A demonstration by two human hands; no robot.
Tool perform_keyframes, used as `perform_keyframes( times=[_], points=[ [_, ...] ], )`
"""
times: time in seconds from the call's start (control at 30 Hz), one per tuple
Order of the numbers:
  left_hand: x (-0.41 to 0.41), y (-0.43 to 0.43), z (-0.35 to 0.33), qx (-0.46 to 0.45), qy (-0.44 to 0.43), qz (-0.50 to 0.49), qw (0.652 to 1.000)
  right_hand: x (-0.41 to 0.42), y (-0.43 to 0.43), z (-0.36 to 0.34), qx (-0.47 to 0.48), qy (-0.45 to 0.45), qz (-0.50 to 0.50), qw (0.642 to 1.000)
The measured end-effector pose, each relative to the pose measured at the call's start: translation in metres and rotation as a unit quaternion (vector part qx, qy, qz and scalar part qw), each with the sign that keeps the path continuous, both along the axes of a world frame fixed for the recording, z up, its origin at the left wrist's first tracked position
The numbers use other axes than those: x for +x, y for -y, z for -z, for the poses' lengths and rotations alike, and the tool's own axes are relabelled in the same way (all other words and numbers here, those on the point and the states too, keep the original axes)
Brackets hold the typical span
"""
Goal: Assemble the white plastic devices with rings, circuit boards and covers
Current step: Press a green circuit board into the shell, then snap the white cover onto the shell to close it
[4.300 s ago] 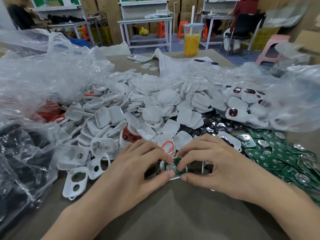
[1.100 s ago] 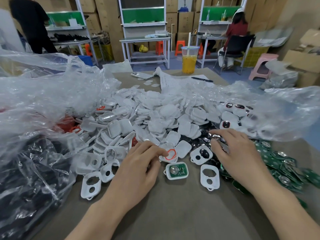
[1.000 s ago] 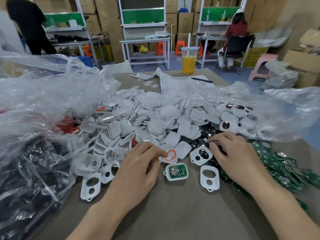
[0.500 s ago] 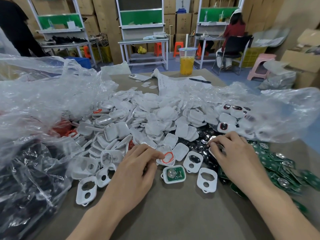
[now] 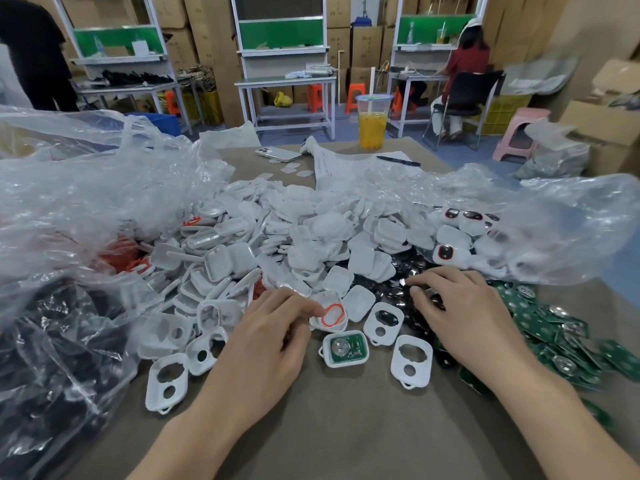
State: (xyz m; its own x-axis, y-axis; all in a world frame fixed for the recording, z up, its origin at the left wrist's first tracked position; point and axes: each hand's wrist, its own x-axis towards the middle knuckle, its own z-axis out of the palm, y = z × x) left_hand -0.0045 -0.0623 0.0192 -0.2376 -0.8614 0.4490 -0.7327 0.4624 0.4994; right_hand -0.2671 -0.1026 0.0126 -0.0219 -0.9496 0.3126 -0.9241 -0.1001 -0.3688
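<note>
Left hand point(image 5: 266, 341) centre frame, fingers loose, index tip touching white shell point(image 5: 331, 300) holding orange ring point(image 5: 341, 311), right hand point(image 5: 460, 313) curled over black pieces point(image 5: 403, 270), grip unclear, green board point(image 5: 346, 348) between

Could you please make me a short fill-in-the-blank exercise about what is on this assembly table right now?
1. The left hand touches a white shell holding an orange ____.
2. The part-built device lying between the hands holds a ____ circuit board.
3. The right hand reaches into the pile of shiny ____ parts.
4. A pen lies on a sheet of ____.
Missing words: ring; green; black; paper.
</note>
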Motion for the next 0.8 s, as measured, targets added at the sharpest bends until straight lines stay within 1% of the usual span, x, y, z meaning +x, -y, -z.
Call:
perform_keyframes(
  times=[0.2, 0.33, 0.47, 0.67, 0.73, 0.8],
  points=[
    [0.0, 0.004, 0.002, 0.004, 0.005, -0.013, 1.0, -0.001, 0.0, -0.001, -0.018, 0.002, 0.002, 1.0],
    [0.001, 0.006, 0.005, 0.0, 0.005, -0.015, 1.0, 0.005, -0.005, -0.011, -0.058, 0.041, -0.057, 0.996],
    [0.001, 0.006, 0.006, -0.001, -0.002, -0.014, 1.0, 0.011, -0.01, -0.008, -0.031, 0.002, -0.102, 0.994],
    [0.002, 0.005, 0.005, -0.002, 0.0, -0.016, 1.0, 0.023, 0.0, -0.015, -0.032, 0.01, -0.085, 0.996],
    [0.002, 0.006, 0.005, -0.001, 0.002, -0.014, 1.0, 0.033, 0.01, -0.021, -0.01, 0.004, -0.084, 0.996],
    [0.003, 0.006, 0.005, 0.001, 0.005, -0.012, 1.0, 0.042, 0.021, -0.026, 0.023, -0.021, -0.084, 0.996]
  ],
)
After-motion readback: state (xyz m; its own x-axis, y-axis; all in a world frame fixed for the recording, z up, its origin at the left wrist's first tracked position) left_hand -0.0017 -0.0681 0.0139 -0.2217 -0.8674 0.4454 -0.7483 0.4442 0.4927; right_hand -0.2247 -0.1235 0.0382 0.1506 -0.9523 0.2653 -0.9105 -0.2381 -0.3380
